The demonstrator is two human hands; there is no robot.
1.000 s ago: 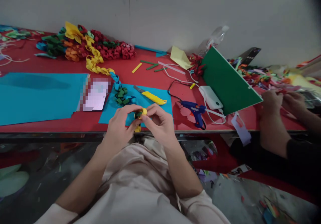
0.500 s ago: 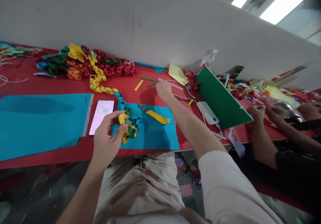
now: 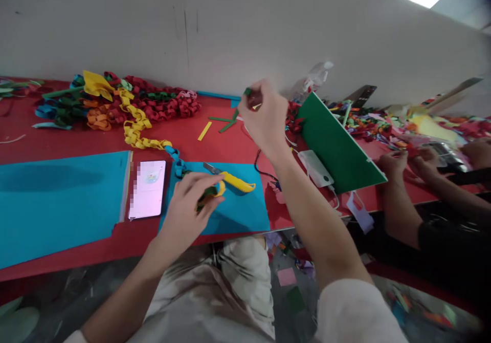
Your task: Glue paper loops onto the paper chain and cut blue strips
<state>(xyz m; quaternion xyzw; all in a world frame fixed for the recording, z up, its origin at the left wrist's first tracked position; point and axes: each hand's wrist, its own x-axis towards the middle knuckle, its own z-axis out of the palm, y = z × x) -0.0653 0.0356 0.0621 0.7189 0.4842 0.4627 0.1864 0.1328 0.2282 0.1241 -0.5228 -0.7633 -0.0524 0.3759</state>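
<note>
My left hand (image 3: 192,202) pinches the yellow end loop (image 3: 221,188) of a paper chain above a blue sheet (image 3: 241,220). Its fingers hide most of the green links. From there the chain runs through blue links (image 3: 174,154) to a long yellow stretch (image 3: 134,135). My right hand (image 3: 266,118) is raised over the back of the table, thumb and finger closed on a green paper strip (image 3: 247,92). Below that hand lie loose green strips (image 3: 219,119) and a yellow strip (image 3: 204,131). A yellow-handled utility knife (image 3: 240,181) rests on the blue sheet, blade out.
A phone (image 3: 148,189) lies left of the blue sheet, beside larger blue sheets (image 3: 57,199). Heaped paper chains (image 3: 153,97) sit by the wall. To the right are a white power bank (image 3: 316,168), a leaning green board (image 3: 337,143), a bottle (image 3: 316,77) and another person's hands (image 3: 395,164).
My right hand has lifted off the table with a green strip. My left hand has shifted slightly right and down, still holding the chain. The view has moved a little.
</note>
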